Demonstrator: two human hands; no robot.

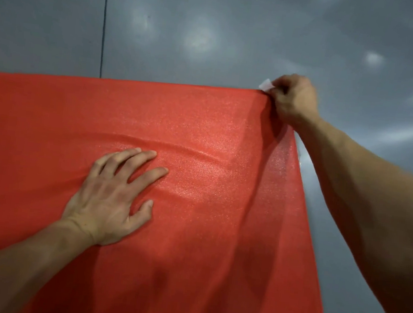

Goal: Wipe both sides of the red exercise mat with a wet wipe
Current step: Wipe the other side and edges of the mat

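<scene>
Red exercise mat [194, 206] lay spread on the grey floor [215, 28], one face up, filling the lower left of the head view. We could not tell from this moment how much of that face was wiped, since no wet streaks showed plainly; we judged the task to be at or near the far corner of the upper face, with the underside presumably left to do. Our right hand [294, 99] was curled at the mat's far right corner, fingers closed round a small white wet wipe [266, 84], a bit of which stuck out just beyond the knuckles; whether the hand also pinched the mat edge under it we could not tell. Nearer to us and well left of that grip, our left hand [115, 197] lay flat, fingers straight and spread, pressing the mat down beside a shallow crease.
</scene>
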